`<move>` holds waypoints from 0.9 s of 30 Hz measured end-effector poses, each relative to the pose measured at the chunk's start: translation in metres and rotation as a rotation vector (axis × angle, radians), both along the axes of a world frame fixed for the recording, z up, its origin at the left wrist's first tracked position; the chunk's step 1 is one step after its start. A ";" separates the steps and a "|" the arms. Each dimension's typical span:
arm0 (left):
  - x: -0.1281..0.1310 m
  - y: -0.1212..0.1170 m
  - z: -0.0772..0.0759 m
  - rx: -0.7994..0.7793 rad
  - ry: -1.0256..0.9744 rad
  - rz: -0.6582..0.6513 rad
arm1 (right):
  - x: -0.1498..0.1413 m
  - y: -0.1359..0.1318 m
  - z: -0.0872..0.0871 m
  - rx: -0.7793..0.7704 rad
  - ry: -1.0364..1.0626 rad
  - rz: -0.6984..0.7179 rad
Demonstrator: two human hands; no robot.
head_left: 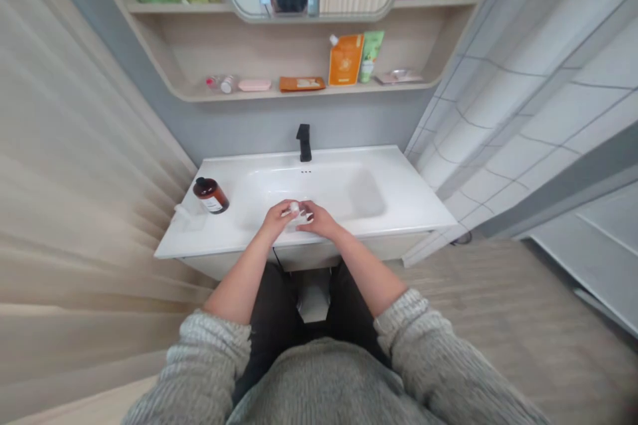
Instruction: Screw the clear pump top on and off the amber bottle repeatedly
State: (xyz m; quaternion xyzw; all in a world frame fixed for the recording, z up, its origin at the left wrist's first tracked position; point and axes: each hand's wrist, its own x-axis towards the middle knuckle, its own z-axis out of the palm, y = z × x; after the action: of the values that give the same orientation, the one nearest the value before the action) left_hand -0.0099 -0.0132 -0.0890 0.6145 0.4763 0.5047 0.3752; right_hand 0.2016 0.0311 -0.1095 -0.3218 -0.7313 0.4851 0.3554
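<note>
In front of me, over the front edge of the white sink (pixel 329 189), both my hands are on a small clear bottle with a white top (pixel 294 206). My left hand (pixel 276 220) is closed on it from the left, fingertips at the white top. From the right, my right hand (pixel 319 220) curls its fingers round the clear lower part. The fingers cover much of the bottle, and its details are too small to make out.
A brown bottle with a black cap (pixel 211 196) stands on the counter's left side, beside a clear container with a white top (pixel 183 214). A black faucet (pixel 304 143) is behind the basin. Above, a shelf (pixel 239 94) carries an orange pouch (pixel 345 61) and a green tube (pixel 371 56).
</note>
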 end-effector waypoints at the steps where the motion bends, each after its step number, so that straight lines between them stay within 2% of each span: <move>1: 0.000 0.000 -0.001 -0.008 -0.002 0.027 | 0.000 -0.001 0.000 0.018 -0.003 -0.007; 5: 0.001 0.002 -0.005 -0.048 -0.060 0.086 | 0.001 -0.003 0.002 0.080 -0.017 -0.028; 9: 0.001 0.003 -0.008 -0.049 -0.186 0.009 | 0.005 -0.004 0.004 0.078 -0.028 -0.066; 14: 0.000 0.004 -0.009 0.011 -0.265 0.040 | 0.006 -0.003 0.003 0.066 -0.033 -0.100; 18: -0.001 0.006 -0.010 -0.017 -0.341 -0.022 | 0.004 -0.004 0.002 0.054 -0.013 -0.095; 24: -0.003 0.007 -0.011 -0.036 -0.353 0.009 | 0.005 -0.004 0.002 0.054 -0.013 -0.079; 27: -0.003 0.005 -0.009 -0.060 -0.346 -0.048 | 0.006 -0.004 0.002 0.056 -0.016 -0.073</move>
State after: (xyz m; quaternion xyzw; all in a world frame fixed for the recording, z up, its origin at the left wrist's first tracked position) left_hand -0.0128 -0.0080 -0.0983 0.5182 0.4045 0.5793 0.4819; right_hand 0.2072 0.0274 -0.1075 -0.3417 -0.7352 0.4486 0.3761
